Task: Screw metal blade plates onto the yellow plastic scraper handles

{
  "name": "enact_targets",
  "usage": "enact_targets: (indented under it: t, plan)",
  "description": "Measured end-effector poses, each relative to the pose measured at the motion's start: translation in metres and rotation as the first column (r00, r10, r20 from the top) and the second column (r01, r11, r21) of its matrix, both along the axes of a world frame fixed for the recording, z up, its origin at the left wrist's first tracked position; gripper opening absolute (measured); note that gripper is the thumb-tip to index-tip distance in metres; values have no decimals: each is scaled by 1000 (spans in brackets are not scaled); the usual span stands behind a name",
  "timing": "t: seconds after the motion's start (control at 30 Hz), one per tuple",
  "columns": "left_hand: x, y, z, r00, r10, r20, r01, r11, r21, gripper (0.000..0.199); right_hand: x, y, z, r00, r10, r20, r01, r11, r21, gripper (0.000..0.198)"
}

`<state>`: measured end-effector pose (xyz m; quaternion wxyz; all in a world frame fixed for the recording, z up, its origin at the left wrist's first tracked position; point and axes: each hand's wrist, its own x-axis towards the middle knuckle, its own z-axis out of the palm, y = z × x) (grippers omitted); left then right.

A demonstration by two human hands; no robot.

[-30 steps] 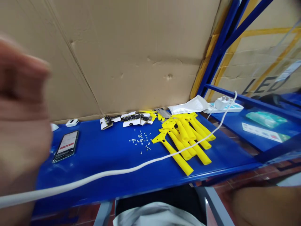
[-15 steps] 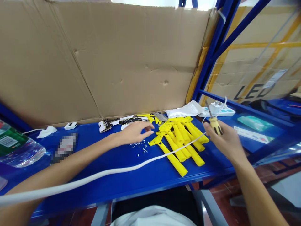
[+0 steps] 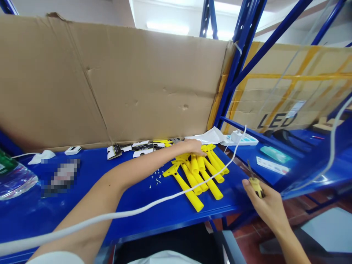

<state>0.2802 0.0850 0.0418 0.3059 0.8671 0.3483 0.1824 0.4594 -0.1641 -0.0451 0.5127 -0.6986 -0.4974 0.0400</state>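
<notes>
Here, at far left, a clear bottle (image 3: pixel 16 179) is only partly seen. Black-and-white cards (image 3: pixel 143 147) are strewn along the cardboard wall (image 3: pixel 123 84); small screws (image 3: pixel 158 180) are scattered nearer on the blue table (image 3: pixel 93 159). Next, yellow handles (image 3: pixel 195 165) are heaped, crossed in view by a white cable (image 3: pixel 170 196). The heap's far end is reached by the left hand (image 3: pixel 195 146); whether anything is gripped cannot be told. Rightward, well apart, a screwdriver (image 3: pixel 255 186) is clasped, shaft up, in the right hand (image 3: pixel 268 207).

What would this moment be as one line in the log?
left grip: at yellow handles, hold unclear | right grip: holding screwdriver, shaft upward | small metal pieces: scattered on blue table
</notes>
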Motion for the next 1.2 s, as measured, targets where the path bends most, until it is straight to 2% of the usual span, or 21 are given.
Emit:
enact_targets:
  t: [0.1,0.2,0.3,0.37,0.4,0.53,0.6,0.7,0.77,0.87,0.9,0.97,1.07,1.2]
  plan:
    - [-7,1,7,991,-21,-135,13,998,-65,48,-1,-3,-4,1000,13,2,-13,999,39,51]
    - [-24,-1,20,990,-88,-112,72,988,-137,35,-6,-1,-4,996,73,40,-77,992,95,48]
    - [-51,-4,42,985,-146,89,160,973,-166,21,-15,1,-1,988,140,65,-147,982,118,44]
    - [-77,-7,57,922,-156,355,230,957,-179,25,-24,1,5,983,164,77,-172,978,120,41]
    - [-93,-10,64,886,-149,439,246,954,-172,27,-29,1,11,981,176,86,-185,975,124,40]
    - [-167,-27,79,790,-74,609,213,964,-159,30,-52,3,46,953,262,150,-282,950,137,42]
    - [-203,-38,76,755,13,656,155,968,-198,33,-65,11,69,930,313,194,-339,933,118,53]
    - [-246,-52,58,706,138,695,28,975,-222,37,-86,39,104,873,402,276,-425,905,26,66]
    - [-265,-58,42,678,185,712,-50,977,-207,41,-98,71,124,806,461,371,-473,879,-63,72]
    - [-282,-64,19,650,224,726,-85,971,-224,46,-113,134,143,709,517,480,-473,853,-220,69]
    - [-285,-65,13,642,240,728,-90,967,-239,47,-118,157,146,655,560,508,-455,828,-326,65]
    - [-288,-67,2,623,271,734,-99,958,-269,47,-125,203,148,501,666,552,-387,743,-546,54]
    - [-290,-69,-11,581,299,757,-83,947,-310,46,-137,262,140,380,742,553,-356,669,-653,36]
    - [-295,-74,-21,541,307,783,-26,936,-350,48,-153,313,121,254,793,554,-332,610,-720,27]
